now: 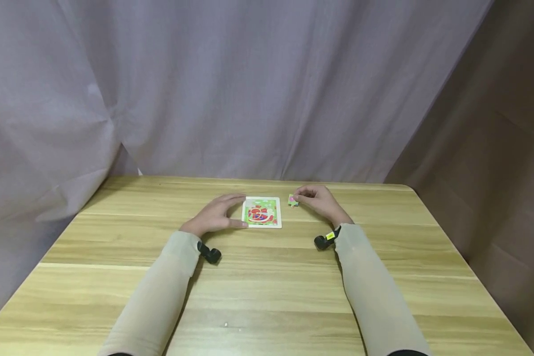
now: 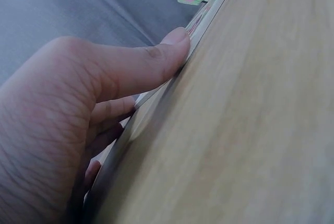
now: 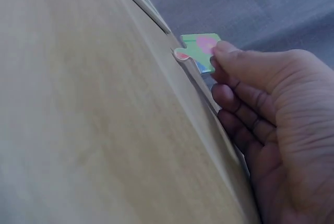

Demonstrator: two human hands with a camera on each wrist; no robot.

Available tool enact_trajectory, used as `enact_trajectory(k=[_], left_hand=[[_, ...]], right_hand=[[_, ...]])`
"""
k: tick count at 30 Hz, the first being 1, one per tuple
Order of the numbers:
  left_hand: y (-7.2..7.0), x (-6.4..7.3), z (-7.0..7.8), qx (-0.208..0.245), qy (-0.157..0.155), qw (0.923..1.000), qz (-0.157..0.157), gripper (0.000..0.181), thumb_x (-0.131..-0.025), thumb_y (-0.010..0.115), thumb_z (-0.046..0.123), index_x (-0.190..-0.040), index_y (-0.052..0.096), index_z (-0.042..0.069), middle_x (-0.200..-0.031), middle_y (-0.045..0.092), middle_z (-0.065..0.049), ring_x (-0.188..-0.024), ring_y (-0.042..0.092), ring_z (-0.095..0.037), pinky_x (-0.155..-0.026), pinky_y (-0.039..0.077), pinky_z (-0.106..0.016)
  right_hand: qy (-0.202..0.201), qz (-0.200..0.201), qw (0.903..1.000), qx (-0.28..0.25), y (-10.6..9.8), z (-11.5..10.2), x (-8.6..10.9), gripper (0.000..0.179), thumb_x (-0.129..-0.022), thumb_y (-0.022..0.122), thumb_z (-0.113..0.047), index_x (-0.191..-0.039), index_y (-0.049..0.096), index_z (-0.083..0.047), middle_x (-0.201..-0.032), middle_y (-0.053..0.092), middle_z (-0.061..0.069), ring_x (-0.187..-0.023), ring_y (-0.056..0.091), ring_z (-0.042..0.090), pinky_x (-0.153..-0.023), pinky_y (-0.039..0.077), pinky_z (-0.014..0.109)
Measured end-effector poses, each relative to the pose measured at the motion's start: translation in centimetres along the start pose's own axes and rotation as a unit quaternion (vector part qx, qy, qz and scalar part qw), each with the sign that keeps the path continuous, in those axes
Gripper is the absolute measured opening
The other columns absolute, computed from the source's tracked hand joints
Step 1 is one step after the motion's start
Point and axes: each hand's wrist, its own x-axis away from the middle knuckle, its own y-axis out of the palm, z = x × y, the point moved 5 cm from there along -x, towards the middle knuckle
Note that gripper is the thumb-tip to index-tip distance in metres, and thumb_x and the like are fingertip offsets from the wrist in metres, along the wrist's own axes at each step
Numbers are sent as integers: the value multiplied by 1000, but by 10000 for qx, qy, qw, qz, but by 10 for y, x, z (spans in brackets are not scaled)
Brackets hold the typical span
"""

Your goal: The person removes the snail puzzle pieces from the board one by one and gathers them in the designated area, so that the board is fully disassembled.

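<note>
A small square jigsaw puzzle board [image 1: 280, 212] with a white frame and a green and red picture lies on the table. At its left side, my left hand [image 1: 215, 213] holds the board, thumb at the near corner and fingers at the far corner. My right hand [image 1: 319, 201] pinches a puzzle piece [image 3: 197, 48] between thumb and fingers, just right of the board. Green with a pink patch and a rounded tab, the piece is held close over the table. In the left wrist view the thumb [image 2: 151, 62] lies on the board's edge.
The wood-grain table [image 1: 267, 291] reaches back to a grey curtain [image 1: 231, 89]. A darker curtain [image 1: 485, 163] hangs along the right side. Black wrist cameras are strapped at both sleeve cuffs, the left camera [image 1: 210, 253] and the right camera [image 1: 324, 242].
</note>
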Motion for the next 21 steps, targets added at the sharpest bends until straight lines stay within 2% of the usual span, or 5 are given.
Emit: enact_trajectory(k=[8,12,21], left_hand=[[1,-3,-3,-4,1,10000,7,100,-93,82,54,-173,43,9,-183,39,-15,-169,35,-44,-140,23,-69],[1,-2,-3,27,-50,10000,-27,100,-93,83,54,-174,42,10,-183,37,-14,-170,34,-43,-141,22,-69],[0,-2,-1,27,-54,10000,11,99,-94,82,55,-173,44,9,-182,39,-16,-169,35,-45,-140,23,-70]], right_hand=[[-381,-112,9957,842,10,-7,-3,24,-109,76,-26,-122,82,-6,-116,83,13,-108,73,27,-103,58,45],[-442,-143,9945,942,12,-10,-3,21,-110,76,-22,-120,82,-5,-111,82,13,-104,70,28,-99,57,43],[-551,-88,9911,1211,13,-13,-2,23,-110,75,-20,-121,81,-1,-116,82,17,-108,74,32,-102,60,47]])
